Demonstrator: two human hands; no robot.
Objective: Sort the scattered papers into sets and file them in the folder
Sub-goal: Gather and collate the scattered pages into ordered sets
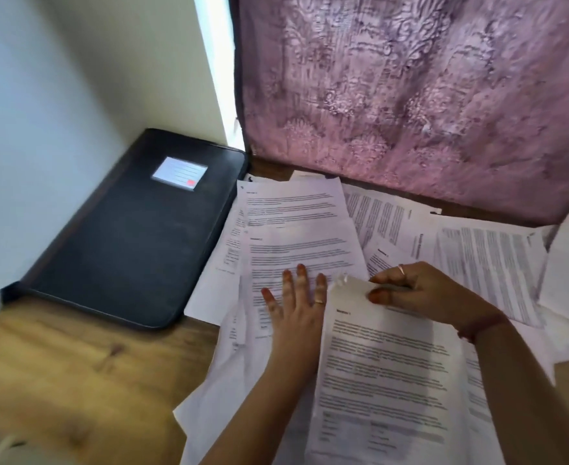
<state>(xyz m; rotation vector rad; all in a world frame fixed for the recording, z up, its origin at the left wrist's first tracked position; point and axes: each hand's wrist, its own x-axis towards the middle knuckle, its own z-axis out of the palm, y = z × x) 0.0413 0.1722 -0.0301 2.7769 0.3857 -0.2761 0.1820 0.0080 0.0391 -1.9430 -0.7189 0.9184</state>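
Note:
Several printed white sheets (296, 213) lie scattered and overlapping across the wooden table. A closed black folder (125, 243) with a small white label lies flat at the left, against the wall. My left hand (293, 303) rests flat with fingers spread on a sheet in the middle of the pile. My right hand (420, 290) pinches the top edge of a printed sheet (383, 370) that is lifted toward me above the other papers.
A pink patterned curtain (410, 88) hangs along the far edge of the table. A white wall (41, 112) borders the left side. Bare wooden tabletop (75, 380) shows at the near left, in front of the folder.

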